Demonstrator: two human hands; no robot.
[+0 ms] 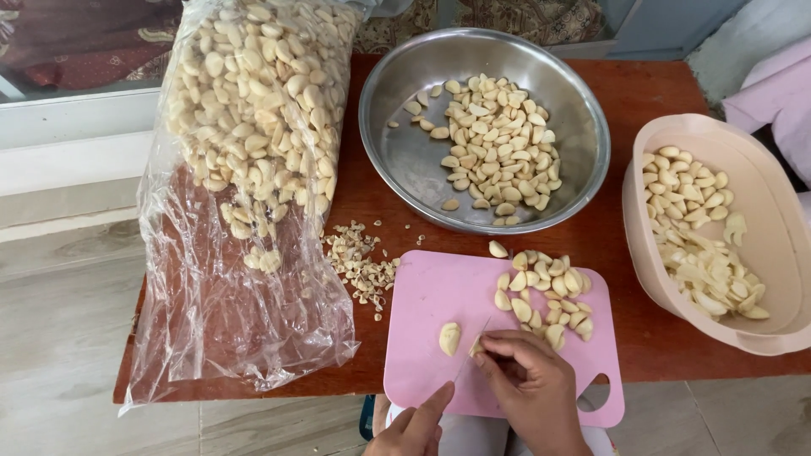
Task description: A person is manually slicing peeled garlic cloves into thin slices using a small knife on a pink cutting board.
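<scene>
A pink cutting board (431, 295) lies at the near edge of a reddish wooden table (642, 329). My left hand (416, 426) grips a thin knife (470, 355), index finger along the blade. My right hand (530, 384) pins a peeled garlic clove (477, 346) to the board with its fingertips, and the blade rests against that clove. A single clove (449, 338) lies just left of the knife. A pile of peeled cloves (547, 295) sits on the board's far right part.
A steel bowl (405, 160) holding peeled cloves stands behind the board. A beige plastic tub (760, 194) with cloves is at the right. A large clear bag of garlic (253, 110) fills the left side. Cut-off bits (359, 262) lie beside the board.
</scene>
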